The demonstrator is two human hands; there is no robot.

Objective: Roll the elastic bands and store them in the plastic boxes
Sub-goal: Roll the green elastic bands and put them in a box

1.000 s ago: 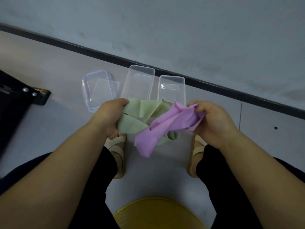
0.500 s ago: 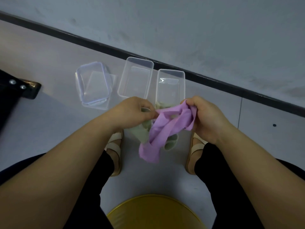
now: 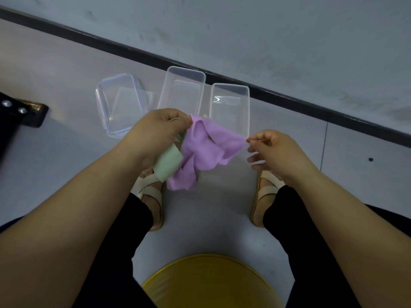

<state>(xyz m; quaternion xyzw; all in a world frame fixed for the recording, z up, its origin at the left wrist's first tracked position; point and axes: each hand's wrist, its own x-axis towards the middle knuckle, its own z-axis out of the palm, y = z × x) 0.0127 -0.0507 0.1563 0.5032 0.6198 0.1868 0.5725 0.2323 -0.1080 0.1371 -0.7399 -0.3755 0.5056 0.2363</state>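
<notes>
Your left hand (image 3: 160,127) is closed around both bands at once: the purple band (image 3: 200,150) is pinched at its top edge between thumb and fingers, and the green band (image 3: 168,163) is bunched under the palm, its loose end hanging below your wrist. That grip looks meant to park the green one out of the way while you sort out the purple. Your right hand (image 3: 270,147) sits at the purple band's far corner with the fingers loosely curled; from here I cannot tell whether the fingertips actually pinch the edge or are only touching it. Holding the purple band by two opposite points would let you spread it flat, which you need before a tidy roll can start; as it is, the middle sags in folds over your feet. Neither band is rolled yet, so the task seems to be at its start. On the floor ahead, two open boxes stand side by side close to the dark strip along the wall's foot: the right box (image 3: 230,107) just beyond the purple band, the left box (image 3: 182,90) beyond your left hand. Both look empty and within easy reach. The lids (image 3: 121,103) lie stacked to the left of them, clear of the openings.
</notes>
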